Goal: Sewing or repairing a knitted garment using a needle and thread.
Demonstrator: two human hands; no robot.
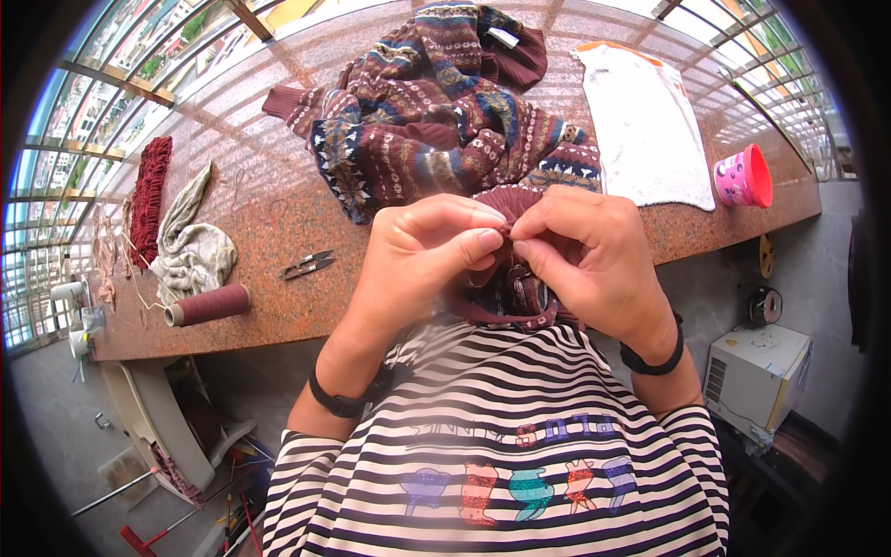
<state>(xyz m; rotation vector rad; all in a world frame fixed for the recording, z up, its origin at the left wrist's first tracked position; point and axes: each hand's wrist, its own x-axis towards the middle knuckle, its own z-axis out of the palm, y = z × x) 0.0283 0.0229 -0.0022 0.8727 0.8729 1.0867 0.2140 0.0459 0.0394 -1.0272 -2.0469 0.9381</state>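
Note:
A patterned knitted sweater (pixel 424 146) in maroon, blue and cream lies bunched on the speckled stone tabletop (pixel 299 306), with part of it hanging over the near edge towards my striped shirt. My left hand (pixel 438 250) pinches the maroon knit at its near part between thumb and fingers. Close beside it, my right hand (pixel 585 250) pinches the same spot, the fingertips of both hands almost meeting. Whether a needle or thread is between the fingertips cannot be told. Thread snips (pixel 306 264) and a cone of maroon yarn (pixel 209 305) lie to the left.
A dark red knitted strip (pixel 150 202) and a crumpled pale cloth (pixel 195 244) lie at the left. On the right are a white cloth (pixel 647 132) and a pink cup (pixel 743 177). Metal bars border the far side. A white box-shaped appliance (pixel 755 376) stands below, right.

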